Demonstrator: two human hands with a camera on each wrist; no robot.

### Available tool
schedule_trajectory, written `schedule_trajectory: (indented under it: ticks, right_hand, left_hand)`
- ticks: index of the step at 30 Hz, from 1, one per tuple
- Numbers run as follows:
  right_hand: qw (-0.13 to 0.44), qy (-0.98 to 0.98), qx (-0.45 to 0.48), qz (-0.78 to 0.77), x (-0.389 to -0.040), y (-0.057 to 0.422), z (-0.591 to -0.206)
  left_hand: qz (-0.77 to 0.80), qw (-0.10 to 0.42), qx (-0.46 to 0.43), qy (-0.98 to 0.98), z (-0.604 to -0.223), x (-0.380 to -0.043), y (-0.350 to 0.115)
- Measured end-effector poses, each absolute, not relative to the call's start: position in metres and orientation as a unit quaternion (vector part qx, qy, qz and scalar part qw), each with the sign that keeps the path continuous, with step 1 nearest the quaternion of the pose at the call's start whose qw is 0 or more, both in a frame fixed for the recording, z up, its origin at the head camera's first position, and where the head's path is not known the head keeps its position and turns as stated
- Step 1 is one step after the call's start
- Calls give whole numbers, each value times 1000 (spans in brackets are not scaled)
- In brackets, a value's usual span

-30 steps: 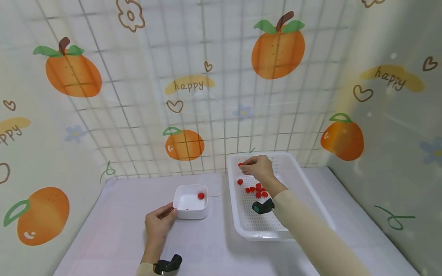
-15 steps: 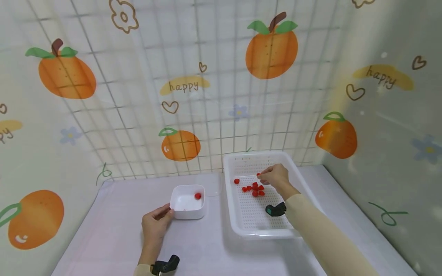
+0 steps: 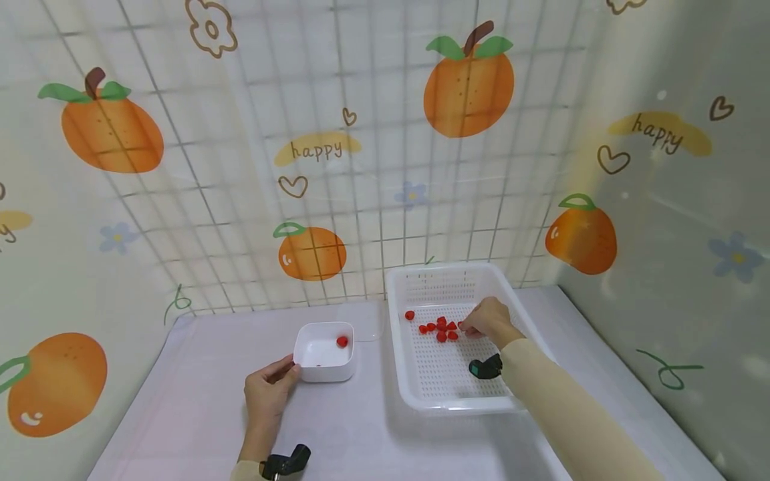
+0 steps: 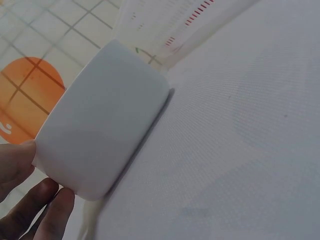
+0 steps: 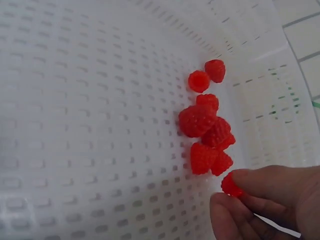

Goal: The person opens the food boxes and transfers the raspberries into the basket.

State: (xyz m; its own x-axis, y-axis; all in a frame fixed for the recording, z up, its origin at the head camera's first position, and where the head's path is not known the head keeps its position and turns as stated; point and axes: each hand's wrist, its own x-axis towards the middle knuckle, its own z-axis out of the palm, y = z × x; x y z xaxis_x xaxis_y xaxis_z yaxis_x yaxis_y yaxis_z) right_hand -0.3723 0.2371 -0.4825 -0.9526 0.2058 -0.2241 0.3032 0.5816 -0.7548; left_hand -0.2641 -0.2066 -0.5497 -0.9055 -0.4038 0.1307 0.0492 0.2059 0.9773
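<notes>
In the head view my left hand [image 3: 265, 394] holds the near left corner of a small square white bowl [image 3: 325, 374]. The left wrist view shows its thumb at the rim and fingertips [image 4: 47, 186] against the bowl's outer wall. One raspberry [image 3: 342, 341] lies inside the bowl. My right hand [image 3: 490, 318] is low inside a white perforated basket [image 3: 421, 404]. Between its thumb and finger it pinches a raspberry [image 5: 231, 184], close beside a cluster of several raspberries [image 5: 202, 157] on the basket floor. A lone raspberry [image 3: 410, 315] lies at the basket's left side.
A clear, flat lid-like piece [image 3: 368, 322] lies behind the bowl, left of the basket. Behind the white table [image 3: 180, 401] hangs a curtain [image 3: 385, 167] printed with oranges over a wire grid. The basket's raised walls surround the right hand.
My right hand, pinching the raspberry, has moved from the basket's back left to the right and down beside the cluster. The left hand stays on the bowl; the head view has shifted slightly.
</notes>
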Motion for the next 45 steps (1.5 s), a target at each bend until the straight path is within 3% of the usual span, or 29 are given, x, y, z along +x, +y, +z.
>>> schedule_trajectory:
  ticks: [11,24,37,45]
  right_hand:
    - [68,898,127,-416,-369,235,-483]
    - [25,857,110,-504,-372,225,-467]
    - [24,839,40,-542,-362,150,-402]
    - [28,824,1,-566,-360,98,-401]
  left_hand:
    - [-626,179,109,-751,-547,-263,-207]
    - [-625,172,114,-753,-545,-260,-206]
    - [-631,173,118,-747,-544,-263,-207]
    - [-627,179,120,-748,-544,-263,-206]
